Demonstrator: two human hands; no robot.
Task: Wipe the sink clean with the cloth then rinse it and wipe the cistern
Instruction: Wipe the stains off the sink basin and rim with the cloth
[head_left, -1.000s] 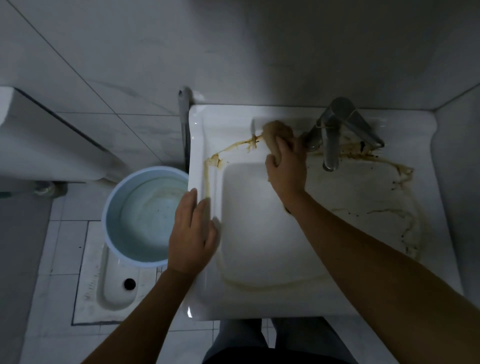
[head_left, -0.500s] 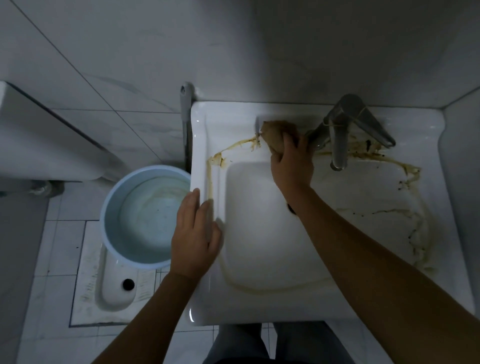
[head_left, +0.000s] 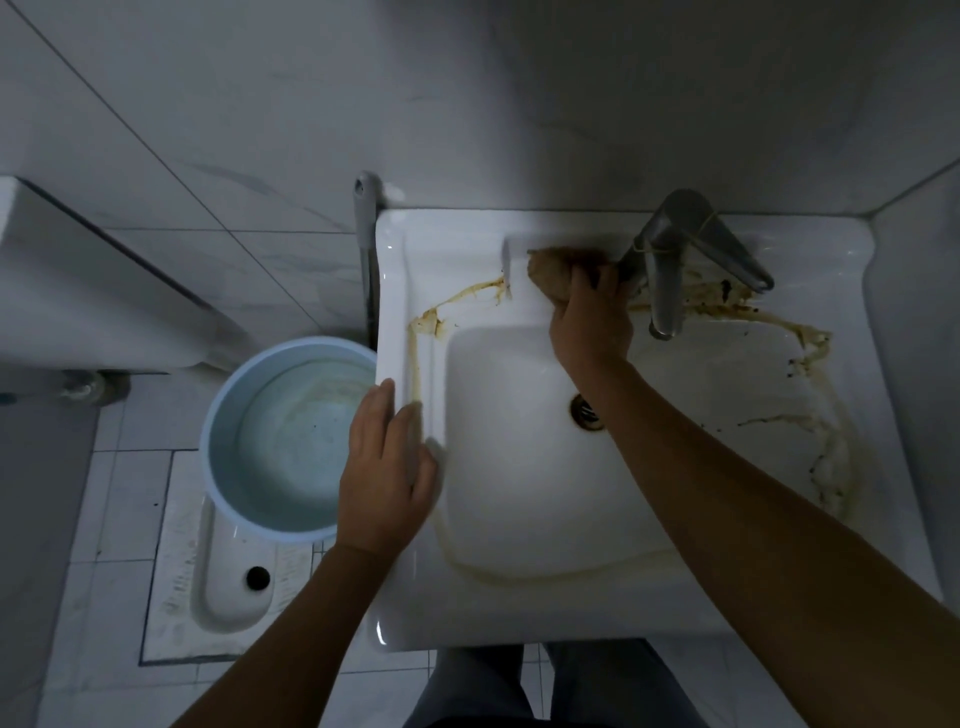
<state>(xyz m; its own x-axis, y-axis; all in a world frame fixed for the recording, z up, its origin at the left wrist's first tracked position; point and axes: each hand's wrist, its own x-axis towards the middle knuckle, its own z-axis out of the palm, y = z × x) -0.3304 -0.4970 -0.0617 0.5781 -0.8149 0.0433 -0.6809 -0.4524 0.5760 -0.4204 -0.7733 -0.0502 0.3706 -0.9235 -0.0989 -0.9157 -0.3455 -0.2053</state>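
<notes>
A white sink (head_left: 519, 613) fills the middle, with brown-yellow stains running along its rim on the left, back and right. My right hand (head_left: 589, 327) grips a brownish cloth (head_left: 550, 270) and presses it on the back ledge, just left of the metal tap (head_left: 670, 265). My left hand (head_left: 387, 473) lies flat with straight fingers on the sink's left rim. The drain (head_left: 584, 413) shows partly beside my right forearm. A white cistern (head_left: 78, 291) hangs on the wall at the far left.
A light blue bucket of water (head_left: 280, 441) stands on the floor left of the sink, over a white squat pan (head_left: 223, 587). A pipe (head_left: 366, 249) runs down the wall by the sink's back left corner. Tiled walls close in behind and right.
My right hand has slid the cloth rightward along the back ledge toward the tap base. The left hand stays on the rim.
</notes>
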